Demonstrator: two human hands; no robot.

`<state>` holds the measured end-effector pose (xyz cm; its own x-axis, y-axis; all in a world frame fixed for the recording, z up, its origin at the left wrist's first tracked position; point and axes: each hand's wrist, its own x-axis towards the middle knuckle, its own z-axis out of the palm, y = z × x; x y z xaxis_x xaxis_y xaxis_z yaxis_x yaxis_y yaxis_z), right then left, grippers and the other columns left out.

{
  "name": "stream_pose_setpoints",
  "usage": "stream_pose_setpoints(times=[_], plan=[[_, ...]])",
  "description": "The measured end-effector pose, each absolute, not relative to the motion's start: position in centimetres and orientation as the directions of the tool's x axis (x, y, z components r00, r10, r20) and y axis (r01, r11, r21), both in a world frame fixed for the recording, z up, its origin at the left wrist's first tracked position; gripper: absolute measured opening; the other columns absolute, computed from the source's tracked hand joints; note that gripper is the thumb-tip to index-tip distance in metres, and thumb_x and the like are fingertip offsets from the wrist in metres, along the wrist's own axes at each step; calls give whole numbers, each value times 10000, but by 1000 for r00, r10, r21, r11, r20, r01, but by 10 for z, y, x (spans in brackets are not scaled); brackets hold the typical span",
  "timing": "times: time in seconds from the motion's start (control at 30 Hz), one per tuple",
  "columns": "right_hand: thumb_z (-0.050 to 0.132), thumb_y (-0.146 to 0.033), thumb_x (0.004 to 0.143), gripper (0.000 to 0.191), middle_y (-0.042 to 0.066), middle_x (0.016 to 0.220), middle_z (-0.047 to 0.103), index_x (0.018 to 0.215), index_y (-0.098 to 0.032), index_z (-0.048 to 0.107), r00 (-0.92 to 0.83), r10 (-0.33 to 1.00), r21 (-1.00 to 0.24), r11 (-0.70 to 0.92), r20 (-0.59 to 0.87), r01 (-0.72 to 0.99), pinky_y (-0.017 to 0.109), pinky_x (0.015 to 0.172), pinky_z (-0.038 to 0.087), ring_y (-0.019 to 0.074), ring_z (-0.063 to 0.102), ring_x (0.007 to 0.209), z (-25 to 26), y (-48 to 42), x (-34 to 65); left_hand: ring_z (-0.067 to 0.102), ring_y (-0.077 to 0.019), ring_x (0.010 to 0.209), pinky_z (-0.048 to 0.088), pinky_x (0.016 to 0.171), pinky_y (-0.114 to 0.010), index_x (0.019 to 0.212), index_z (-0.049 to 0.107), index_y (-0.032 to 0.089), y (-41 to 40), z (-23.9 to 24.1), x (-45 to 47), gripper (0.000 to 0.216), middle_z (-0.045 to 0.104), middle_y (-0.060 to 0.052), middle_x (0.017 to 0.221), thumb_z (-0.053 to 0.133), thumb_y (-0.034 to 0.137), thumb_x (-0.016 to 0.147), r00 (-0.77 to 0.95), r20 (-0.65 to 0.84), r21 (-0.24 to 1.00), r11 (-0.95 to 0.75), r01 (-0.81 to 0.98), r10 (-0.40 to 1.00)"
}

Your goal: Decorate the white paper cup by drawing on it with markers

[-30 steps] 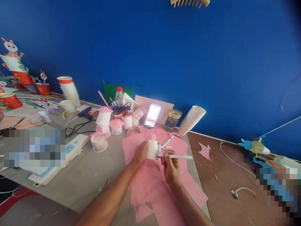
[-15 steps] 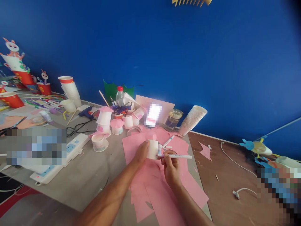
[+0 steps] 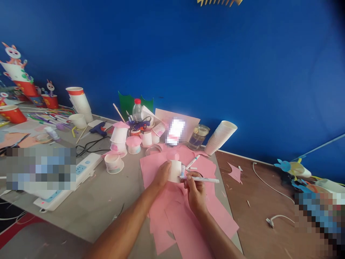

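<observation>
My left hand (image 3: 162,173) is closed around the left side of a white paper cup (image 3: 175,171), held above pink paper sheets (image 3: 157,205). Between the fingers of my right hand (image 3: 196,189) is a white marker (image 3: 206,179), lying nearly level. Its tip is at the cup's lower right edge; whether it touches I cannot tell. Just behind the cup is a small pink paper piece (image 3: 173,155). Another marker (image 3: 193,162) with a blue band rests on the pink paper to the right.
A glass jar (image 3: 198,137) and a leaning stack of paper cups (image 3: 222,136) stand behind. Pink-topped cups (image 3: 118,135) are grouped at back left, near a blue glue gun (image 3: 99,128). A white power strip (image 3: 72,180) lies left; a white cable (image 3: 272,196) crosses the brown surface.
Almost nothing differs. The marker and my right hand have shifted very slightly left, while my left hand keeps the cup in the same place.
</observation>
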<state>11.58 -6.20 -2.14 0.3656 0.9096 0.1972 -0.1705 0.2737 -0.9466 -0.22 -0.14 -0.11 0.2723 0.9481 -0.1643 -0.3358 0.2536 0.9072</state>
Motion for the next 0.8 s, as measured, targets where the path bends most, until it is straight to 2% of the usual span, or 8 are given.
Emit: stream_pose_setpoints(times=[0.53,0.8], plan=[[659,-472,822,259,-60,580,470,794,-227,581,397,899,-949,269,186,-164,279,623,437,115,455,563,-22,-62,114,631,-196,628,485,554,-291,775,653,164,-1,-4,-2,372,695,-62,702,537,512,836,275,-177,898,270,-348,945],[660,-472,808,262,-52,604,509,809,-223,580,399,900,-952,258,175,-166,254,569,415,112,468,557,-22,-62,114,638,-206,659,491,586,-300,766,660,160,0,-4,-2,374,698,-72,712,571,521,812,261,-177,899,264,-350,949]])
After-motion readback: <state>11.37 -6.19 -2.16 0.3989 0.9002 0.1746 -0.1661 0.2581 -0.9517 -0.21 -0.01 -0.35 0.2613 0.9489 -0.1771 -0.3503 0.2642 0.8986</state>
